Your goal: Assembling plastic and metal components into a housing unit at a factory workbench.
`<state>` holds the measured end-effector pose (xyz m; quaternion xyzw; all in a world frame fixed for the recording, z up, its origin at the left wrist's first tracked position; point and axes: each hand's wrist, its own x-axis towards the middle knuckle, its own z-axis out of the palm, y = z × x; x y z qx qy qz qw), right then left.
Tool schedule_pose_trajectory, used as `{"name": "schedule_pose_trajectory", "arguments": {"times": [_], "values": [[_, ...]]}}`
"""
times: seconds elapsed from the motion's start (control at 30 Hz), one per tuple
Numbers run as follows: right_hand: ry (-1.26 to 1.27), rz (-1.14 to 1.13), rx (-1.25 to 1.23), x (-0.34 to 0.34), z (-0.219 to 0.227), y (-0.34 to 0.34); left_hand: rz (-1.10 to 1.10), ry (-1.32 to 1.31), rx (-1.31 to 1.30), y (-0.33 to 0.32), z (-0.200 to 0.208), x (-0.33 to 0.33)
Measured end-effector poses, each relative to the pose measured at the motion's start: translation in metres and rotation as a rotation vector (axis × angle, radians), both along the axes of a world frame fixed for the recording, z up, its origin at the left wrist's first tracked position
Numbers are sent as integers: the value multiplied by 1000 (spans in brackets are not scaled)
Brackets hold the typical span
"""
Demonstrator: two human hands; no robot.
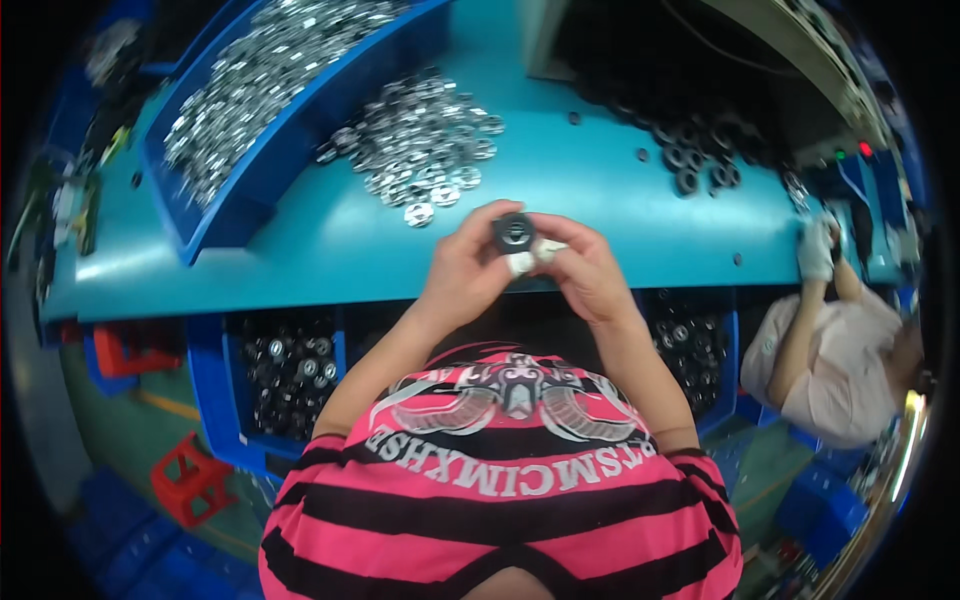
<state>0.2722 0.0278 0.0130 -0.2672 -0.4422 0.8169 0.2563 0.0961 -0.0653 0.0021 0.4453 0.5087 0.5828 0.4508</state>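
Over the near edge of the turquoise table point(560, 190), my two hands hold one small round black part with a silver centre point(515, 231). My left hand point(462, 265) closes on its left side, fingers behind and thumb below. From the right, my right hand point(588, 268) grips the same part between fingers and thumb. White coverings wrap both thumb tips. Beyond my hands lies a loose pile of shiny silver discs point(425, 145). The part's underside is hidden.
A blue bin point(290, 155) full of silver pieces stands at the far left. Black rings point(690, 160) are heaped at the far right. Blue crates point(212, 385) of black parts sit below the table edge. A co-worker's gloved hand point(815, 252) works at the right.
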Motion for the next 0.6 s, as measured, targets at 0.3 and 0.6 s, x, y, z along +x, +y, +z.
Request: {"name": "schedule_pose_trajectory", "arguments": {"times": [0.3, 0.6], "values": [[-46, 26, 60, 1, -1, 1, 92, 329, 204, 5, 4, 13], [-406, -112, 677, -2, 15, -6, 227, 414, 266, 1, 5, 6]]}}
